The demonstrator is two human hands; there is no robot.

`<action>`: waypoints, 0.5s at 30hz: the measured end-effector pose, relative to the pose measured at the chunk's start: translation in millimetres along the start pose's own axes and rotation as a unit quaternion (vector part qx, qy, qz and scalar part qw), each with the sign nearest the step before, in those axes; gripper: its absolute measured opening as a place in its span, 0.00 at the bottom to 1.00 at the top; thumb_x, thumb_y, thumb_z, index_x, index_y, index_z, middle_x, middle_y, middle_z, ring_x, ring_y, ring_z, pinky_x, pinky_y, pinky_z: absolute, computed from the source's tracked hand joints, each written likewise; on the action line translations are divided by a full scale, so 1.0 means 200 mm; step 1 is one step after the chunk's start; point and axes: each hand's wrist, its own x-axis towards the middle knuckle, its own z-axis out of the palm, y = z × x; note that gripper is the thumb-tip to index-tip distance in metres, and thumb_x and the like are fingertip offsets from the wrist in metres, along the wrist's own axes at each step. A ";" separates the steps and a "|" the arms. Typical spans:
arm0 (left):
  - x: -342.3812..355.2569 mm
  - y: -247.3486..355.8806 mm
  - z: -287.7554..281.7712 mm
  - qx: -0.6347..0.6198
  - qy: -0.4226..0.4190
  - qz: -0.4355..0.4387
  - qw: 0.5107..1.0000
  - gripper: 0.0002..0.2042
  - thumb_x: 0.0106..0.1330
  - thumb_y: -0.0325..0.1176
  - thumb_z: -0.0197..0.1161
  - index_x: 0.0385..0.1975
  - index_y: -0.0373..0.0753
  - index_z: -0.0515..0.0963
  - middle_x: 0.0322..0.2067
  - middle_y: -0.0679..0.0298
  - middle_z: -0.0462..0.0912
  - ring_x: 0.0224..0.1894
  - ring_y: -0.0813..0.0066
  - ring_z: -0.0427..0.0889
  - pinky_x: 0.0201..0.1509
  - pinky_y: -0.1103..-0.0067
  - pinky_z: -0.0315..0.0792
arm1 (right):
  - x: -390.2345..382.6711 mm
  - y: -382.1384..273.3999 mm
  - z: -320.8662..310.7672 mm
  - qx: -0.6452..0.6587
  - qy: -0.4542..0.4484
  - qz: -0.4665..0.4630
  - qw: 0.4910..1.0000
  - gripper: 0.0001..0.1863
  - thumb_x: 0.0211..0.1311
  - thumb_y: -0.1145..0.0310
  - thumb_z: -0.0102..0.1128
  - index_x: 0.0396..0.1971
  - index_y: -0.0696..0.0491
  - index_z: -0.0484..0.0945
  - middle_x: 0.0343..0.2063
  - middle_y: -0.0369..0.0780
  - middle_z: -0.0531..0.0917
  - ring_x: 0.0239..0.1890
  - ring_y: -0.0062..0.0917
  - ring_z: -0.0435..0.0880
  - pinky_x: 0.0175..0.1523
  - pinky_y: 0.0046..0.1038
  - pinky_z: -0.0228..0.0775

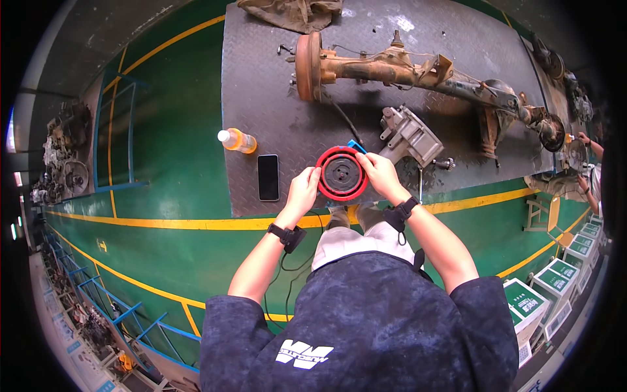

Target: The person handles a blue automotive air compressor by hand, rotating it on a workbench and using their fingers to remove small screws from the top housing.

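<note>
Shirt (372, 320) is nearside of disc (342, 175); left hand (302, 192) and right hand (380, 175) pinch its sides; slackened grip could drop it.

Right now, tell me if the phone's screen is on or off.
Off, it seems: the phone lies face up, showing plain black, nothing lit.

Our worktop (268, 91): dark tread-plate metal. On it we have a rusty axle assembly (366, 68) across the far half, drum (308, 68) at its left end; a grey metal housing (411, 136) nearer us; a black phone (268, 178) and a white-capped orange bottle (243, 142) near the left edge; a brown cloth (294, 14) at the far edge.
</note>
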 end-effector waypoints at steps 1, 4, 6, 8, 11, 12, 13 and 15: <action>-0.01 -0.01 0.01 -0.013 0.004 -0.005 1.000 0.18 0.77 0.44 0.52 0.41 0.31 0.78 0.26 0.55 0.81 0.29 0.74 0.79 0.36 0.73 0.73 | -0.01 0.00 0.00 -0.007 -0.013 0.023 1.000 0.27 0.70 0.46 0.53 0.31 0.58 0.83 0.24 0.48 0.83 0.30 0.39 0.84 0.38 0.36 0.72; -0.07 -0.03 0.04 0.016 -0.024 -0.029 0.999 0.19 0.77 0.44 0.52 0.41 0.31 0.78 0.27 0.53 0.82 0.30 0.75 0.79 0.37 0.73 0.73 | -0.06 0.10 0.01 -0.012 -0.015 0.024 1.000 0.29 0.70 0.44 0.52 0.29 0.58 0.83 0.22 0.48 0.82 0.27 0.39 0.84 0.36 0.36 0.72; -0.11 -0.05 0.06 0.022 -0.026 -0.056 0.998 0.19 0.76 0.45 0.53 0.40 0.30 0.78 0.26 0.52 0.82 0.30 0.74 0.80 0.37 0.73 0.74 | -0.08 0.14 0.03 -0.006 -0.018 0.027 0.999 0.30 0.69 0.42 0.52 0.28 0.58 0.83 0.22 0.49 0.82 0.27 0.39 0.83 0.35 0.36 0.72; -0.15 -0.08 0.07 0.004 0.002 -0.044 0.999 0.20 0.76 0.45 0.53 0.38 0.30 0.78 0.26 0.50 0.81 0.29 0.73 0.80 0.37 0.72 0.73 | -0.11 0.13 0.05 -0.021 -0.023 0.038 0.999 0.30 0.68 0.42 0.53 0.29 0.58 0.83 0.22 0.50 0.81 0.27 0.39 0.83 0.35 0.36 0.71; -0.13 -0.09 0.09 0.013 0.005 -0.044 0.999 0.21 0.76 0.46 0.53 0.38 0.30 0.78 0.26 0.49 0.81 0.29 0.72 0.80 0.37 0.72 0.73 | -0.10 0.12 0.04 -0.025 -0.016 0.043 0.999 0.31 0.68 0.41 0.52 0.27 0.59 0.82 0.21 0.49 0.80 0.25 0.39 0.82 0.34 0.36 0.71; -0.12 -0.08 0.09 0.019 -0.001 -0.039 0.999 0.21 0.76 0.46 0.53 0.38 0.30 0.78 0.27 0.49 0.82 0.29 0.72 0.80 0.37 0.72 0.73 | -0.08 0.13 0.03 -0.030 -0.012 0.045 0.998 0.31 0.69 0.41 0.52 0.26 0.59 0.82 0.20 0.49 0.80 0.25 0.40 0.82 0.34 0.36 0.71; -0.10 -0.07 0.10 -0.003 0.002 -0.025 1.000 0.21 0.76 0.47 0.53 0.37 0.30 0.79 0.25 0.50 0.81 0.28 0.74 0.78 0.36 0.73 0.73 | -0.07 0.14 0.03 -0.030 -0.005 0.040 0.999 0.32 0.69 0.41 0.51 0.26 0.59 0.82 0.20 0.49 0.80 0.25 0.40 0.82 0.34 0.37 0.71; -0.08 -0.04 0.10 0.009 -0.009 -0.025 1.000 0.21 0.76 0.47 0.53 0.36 0.30 0.78 0.24 0.51 0.80 0.28 0.74 0.77 0.35 0.73 0.72 | -0.05 0.17 0.01 -0.034 -0.013 0.051 0.998 0.33 0.69 0.40 0.50 0.29 0.59 0.83 0.22 0.50 0.81 0.27 0.40 0.83 0.36 0.37 0.72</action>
